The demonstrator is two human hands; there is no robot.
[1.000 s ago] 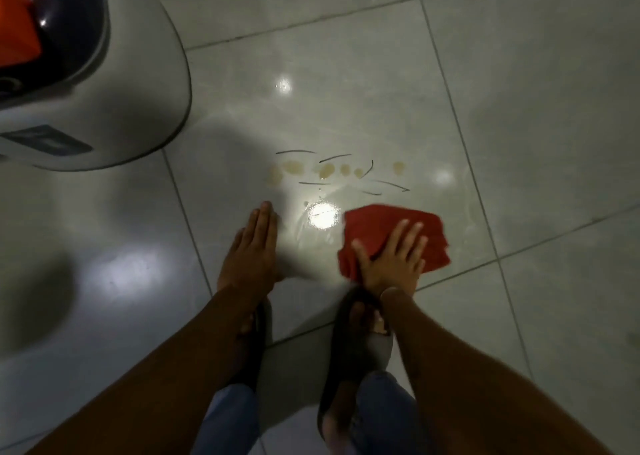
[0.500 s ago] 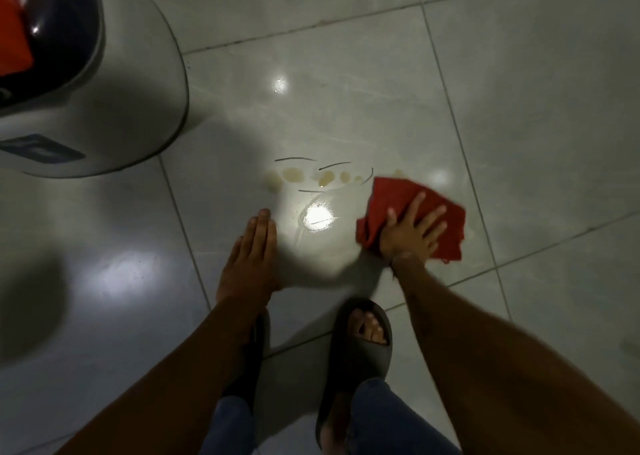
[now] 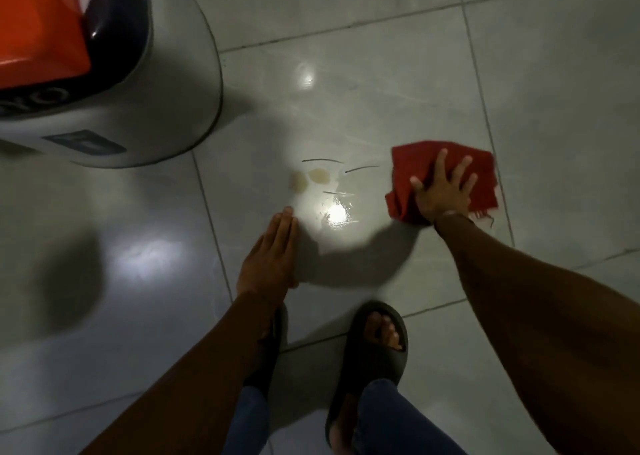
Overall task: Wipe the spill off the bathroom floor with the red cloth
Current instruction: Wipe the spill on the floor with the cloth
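The red cloth (image 3: 481,177) lies crumpled on the pale tiled floor at the right. My right hand (image 3: 443,191) presses flat on it with fingers spread. The spill (image 3: 313,179) shows as two brownish blots with thin dark streaks and a wet sheen, left of the cloth and apart from it. My left hand (image 3: 272,260) rests flat on the floor with fingers together, just below and left of the spill, holding nothing.
A large white rounded fixture (image 3: 166,108) with a dark rim and an orange object inside fills the upper left. My feet in dark slippers (image 3: 374,347) stand on the tiles below the hands. Grey tiles (image 3: 554,73) with grout lines stretch to the right.
My right hand has slid the red cloth up and to the right, over the right end of the spill; the blots there no longer show. My left hand stays planted.
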